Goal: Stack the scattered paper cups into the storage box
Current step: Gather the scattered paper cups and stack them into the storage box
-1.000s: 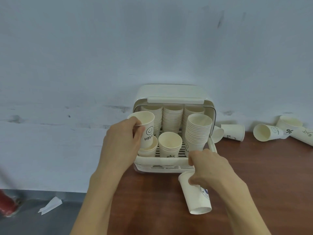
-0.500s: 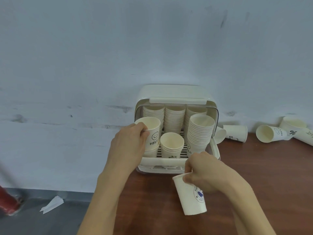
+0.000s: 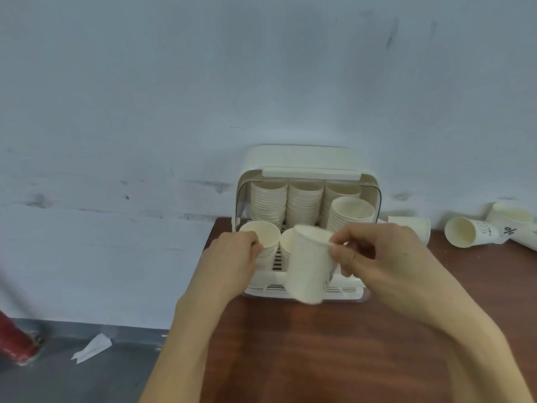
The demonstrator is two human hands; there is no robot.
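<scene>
Mid-stacking. Right hand [image 3: 386,257] pinching paper cup [image 3: 309,266] upright by the rim, just near of storage box [image 3: 302,161]. Left hand [image 3: 232,257] gripping front-left stack [image 3: 260,237]. Next, probably: lower onto a front stack, axis aligned.

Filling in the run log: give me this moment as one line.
left hand: on front-left cup in box | right hand: holds cup upright before box | loose cups: on table

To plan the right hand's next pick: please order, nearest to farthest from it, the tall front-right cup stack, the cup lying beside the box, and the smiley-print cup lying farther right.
1. Tall white paper cup stack, just behind the right hand.
2. White paper cup lying beside the box, right.
3. Smiley-print cup, far right.
</scene>
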